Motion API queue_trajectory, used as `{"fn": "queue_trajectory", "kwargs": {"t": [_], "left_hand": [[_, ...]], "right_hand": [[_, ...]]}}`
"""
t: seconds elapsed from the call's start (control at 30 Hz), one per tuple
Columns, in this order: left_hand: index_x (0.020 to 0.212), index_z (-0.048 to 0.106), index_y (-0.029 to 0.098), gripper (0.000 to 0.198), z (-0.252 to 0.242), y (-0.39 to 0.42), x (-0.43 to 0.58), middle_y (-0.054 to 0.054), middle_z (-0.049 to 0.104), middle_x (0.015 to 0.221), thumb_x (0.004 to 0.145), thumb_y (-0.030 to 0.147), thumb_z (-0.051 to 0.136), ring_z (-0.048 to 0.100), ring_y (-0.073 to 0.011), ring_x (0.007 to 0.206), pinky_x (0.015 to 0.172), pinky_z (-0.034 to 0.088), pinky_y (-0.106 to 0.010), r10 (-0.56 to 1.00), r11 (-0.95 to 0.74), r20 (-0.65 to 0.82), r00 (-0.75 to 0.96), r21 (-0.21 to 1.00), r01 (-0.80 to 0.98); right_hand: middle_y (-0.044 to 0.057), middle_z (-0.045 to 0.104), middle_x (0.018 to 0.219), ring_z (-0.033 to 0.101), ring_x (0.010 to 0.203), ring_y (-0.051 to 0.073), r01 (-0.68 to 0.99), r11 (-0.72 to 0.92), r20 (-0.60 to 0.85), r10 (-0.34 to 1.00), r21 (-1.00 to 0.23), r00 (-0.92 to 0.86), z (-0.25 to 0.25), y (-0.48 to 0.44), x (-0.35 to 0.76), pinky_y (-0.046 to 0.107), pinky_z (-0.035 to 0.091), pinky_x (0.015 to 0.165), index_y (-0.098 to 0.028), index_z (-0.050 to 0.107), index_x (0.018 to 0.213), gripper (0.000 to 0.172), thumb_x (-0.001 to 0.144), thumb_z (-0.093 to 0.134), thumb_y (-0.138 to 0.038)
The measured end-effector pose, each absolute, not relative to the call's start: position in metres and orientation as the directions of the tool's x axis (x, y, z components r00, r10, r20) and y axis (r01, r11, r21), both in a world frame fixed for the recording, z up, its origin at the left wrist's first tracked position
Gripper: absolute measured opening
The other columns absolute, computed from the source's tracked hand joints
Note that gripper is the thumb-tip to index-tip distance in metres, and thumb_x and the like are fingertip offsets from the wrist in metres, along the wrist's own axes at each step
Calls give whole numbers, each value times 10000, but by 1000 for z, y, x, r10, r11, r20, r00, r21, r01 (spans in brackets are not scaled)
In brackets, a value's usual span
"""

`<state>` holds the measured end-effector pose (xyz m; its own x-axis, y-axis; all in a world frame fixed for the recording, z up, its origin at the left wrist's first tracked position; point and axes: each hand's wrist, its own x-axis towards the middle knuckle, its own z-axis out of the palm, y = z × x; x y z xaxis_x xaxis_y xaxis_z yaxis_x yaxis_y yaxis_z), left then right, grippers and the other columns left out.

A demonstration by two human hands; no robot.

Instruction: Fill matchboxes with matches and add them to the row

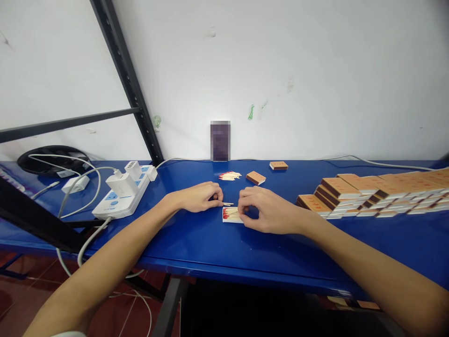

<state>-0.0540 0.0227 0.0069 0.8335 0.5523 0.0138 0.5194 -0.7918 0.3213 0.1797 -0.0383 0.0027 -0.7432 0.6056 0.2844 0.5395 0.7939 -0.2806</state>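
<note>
On the blue table (210, 243) lies an open white matchbox tray (229, 215) with red-tipped matches in it. My right hand (266, 210) is curled over the tray's right end, fingers pinched on it. My left hand (199, 196) rests just left of the tray, closed, pinching a few matches (228, 204) that stick out to the right. A small loose pile of matches (229, 176) lies behind the hands.
Two shut matchboxes (256, 177) (278, 165) lie behind the hands. Rows of stacked matchboxes (372, 192) fill the right side. A white power strip (121, 194) with plugs and cables sits left. A black shelf frame (126, 79) and a small dark upright card (220, 140) stand at the wall.
</note>
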Motion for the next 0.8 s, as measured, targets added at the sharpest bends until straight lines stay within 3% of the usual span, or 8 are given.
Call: {"fn": "queue_trajectory", "kwargs": {"t": [0.33,0.57,0.8], "left_hand": [[905,570,156,172,7,23,-56,-51,587,906,932,281,455,508,-172,834,787,402,-294,562,-796,41,826,299,526],[911,604,154,195,19,7,-46,-27,588,868,915,327,513,504,-124,716,653,410,-251,523,-755,62,850,498,427],[809,653,158,125,18,-2,-38,-24,598,846,816,283,644,535,-134,765,704,424,-265,464,-780,66,883,503,372]], "right_hand": [[34,606,804,523,737,167,555,779,308,626,-290,-717,2,-37,179,315,386,712,-193,635,759,98,828,595,-250],[17,567,702,487,708,161,626,731,493,665,-273,-561,4,-31,181,290,353,656,-187,579,745,153,869,489,-192],[16,580,761,485,685,145,547,775,337,631,-316,-699,7,-35,182,276,347,629,-188,571,774,76,824,516,-173]]}}
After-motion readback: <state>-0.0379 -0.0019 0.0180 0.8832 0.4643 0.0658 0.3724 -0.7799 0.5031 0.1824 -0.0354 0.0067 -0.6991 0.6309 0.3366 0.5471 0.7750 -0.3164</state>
